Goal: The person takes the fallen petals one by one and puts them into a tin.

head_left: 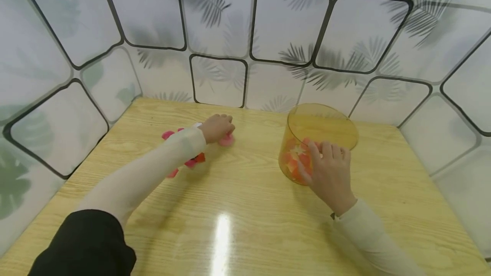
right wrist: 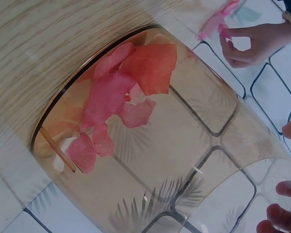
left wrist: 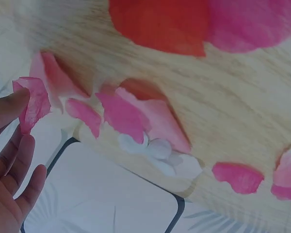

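The person's left hand (head_left: 218, 129) is pinching a crinkled bright-pink petal (left wrist: 35, 102) between thumb and fingers, above the far left part of the pale yellow wood-grain tabletop (head_left: 245, 208). Loose petals lie beside and partly beneath the outstretched left forearm: a broad orange-red petal (left wrist: 157, 26), thin pink petals (left wrist: 123, 116) scattered nearby, and small white petals (left wrist: 169, 155) clustered against the pink ones.

The right hand (head_left: 331, 171) is at the near side of a wide, see-through amber container (head_left: 285, 150), its curved fingers at the rim and its thumb spread apart from them; whether they grip the rim cannot be told. The container stands on the tabletop, well to the right of the loose petals, and holds a heap of red and pink petals (right wrist: 111, 97) low inside.

Cream sleeves (head_left: 153, 165) cover both forearms, with black cloth (head_left: 84, 242) higher on the left arm. Behind the tabletop stands a white surface (head_left: 284, 24) printed with rounded dark outlines and grey leaves. A white streak of glare marks the near tabletop.
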Motion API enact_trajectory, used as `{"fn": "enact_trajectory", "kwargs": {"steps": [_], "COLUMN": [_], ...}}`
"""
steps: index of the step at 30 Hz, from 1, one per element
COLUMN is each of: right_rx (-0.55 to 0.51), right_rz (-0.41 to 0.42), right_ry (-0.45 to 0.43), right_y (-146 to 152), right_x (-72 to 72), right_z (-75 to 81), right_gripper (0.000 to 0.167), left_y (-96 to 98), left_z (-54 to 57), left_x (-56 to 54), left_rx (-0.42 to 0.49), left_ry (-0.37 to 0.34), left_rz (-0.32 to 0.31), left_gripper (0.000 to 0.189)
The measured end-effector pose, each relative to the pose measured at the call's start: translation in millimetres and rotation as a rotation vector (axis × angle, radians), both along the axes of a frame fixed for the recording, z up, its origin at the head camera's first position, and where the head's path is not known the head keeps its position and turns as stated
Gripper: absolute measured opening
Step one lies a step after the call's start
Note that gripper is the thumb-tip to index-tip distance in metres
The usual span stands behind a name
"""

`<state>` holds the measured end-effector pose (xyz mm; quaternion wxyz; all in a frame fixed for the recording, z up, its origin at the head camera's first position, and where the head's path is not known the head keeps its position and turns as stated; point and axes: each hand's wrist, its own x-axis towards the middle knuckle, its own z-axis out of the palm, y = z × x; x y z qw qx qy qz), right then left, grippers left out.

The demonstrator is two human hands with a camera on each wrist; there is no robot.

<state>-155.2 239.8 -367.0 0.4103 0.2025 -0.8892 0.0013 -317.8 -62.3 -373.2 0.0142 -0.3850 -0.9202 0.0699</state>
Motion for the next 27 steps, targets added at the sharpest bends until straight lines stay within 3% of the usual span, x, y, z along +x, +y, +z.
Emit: {"fn": "enact_trajectory", "kwargs": {"steps": [5, 10, 15, 19, 22, 27], "right_rx": [0.006, -0.008, -0.011, -0.006, 0.012, 0.024], "right_rz": [0.0, 0.005, -0.005, -0.006, -0.02, -0.035], "right_ry": [0.015, 0.015, 0.004, -0.01, -0.027, -0.041], "right_y": [1, 3, 3, 2, 2, 1], "right_x": [-0.2, -0.4, 0.2, 0.7, 1.6, 2.6], "right_z": [0.1, 0.3, 1.5, 2.6, 3.4, 2.7], "right_gripper": [0.047, 0.044, 0.044, 0.045, 0.046, 0.049], "left_y": [0.8, 13.3, 42.2, 72.5, 94.9, 122.5], "left_z": [17.8, 46.2, 80.7, 101.2, 107.4, 104.1], "left_x": [4.9, 10.9, 21.0, 32.2, 40.1, 48.2], "left_rx": [0.067, 0.262, 0.474, 0.58, 0.602, 0.568], "left_ry": [0.004, 0.009, -0.011, -0.058, -0.088, -0.088], "left_rz": [-0.003, -0.036, -0.051, -0.066, -0.096, -0.144], "left_gripper": [0.01, 0.015, 0.014, 0.013, 0.014, 0.015]}}
